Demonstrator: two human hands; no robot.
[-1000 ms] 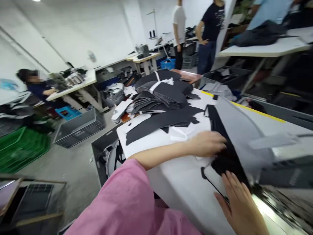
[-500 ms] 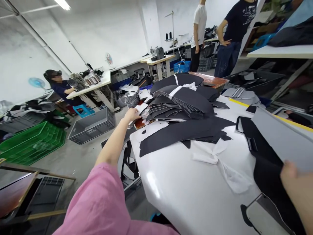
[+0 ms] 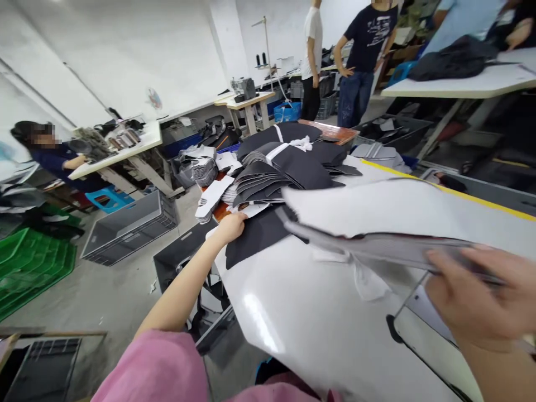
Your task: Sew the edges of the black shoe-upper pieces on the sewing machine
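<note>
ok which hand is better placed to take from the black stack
Left, probably: the left hand rests beside the stacked black pieces, while the right hand grips a large grey sheet.

Table: glossy white cutting table [image 3: 276, 340] | 12 o'clock: stacked black cut-fabric panels [image 3: 288, 170] tied with white strips | 11 o'clock: single black panel [image 3: 255, 240], white sole-shaped cutouts [image 3: 211, 198] | 2 o'clock: yellow edge tape [image 3: 444, 190]

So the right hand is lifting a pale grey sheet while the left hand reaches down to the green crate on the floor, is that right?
The left hand is wrong. The head view shows the left hand up on the white table, at the edge of the black cut pieces. The right hand does lift the pale grey sheet.
</note>
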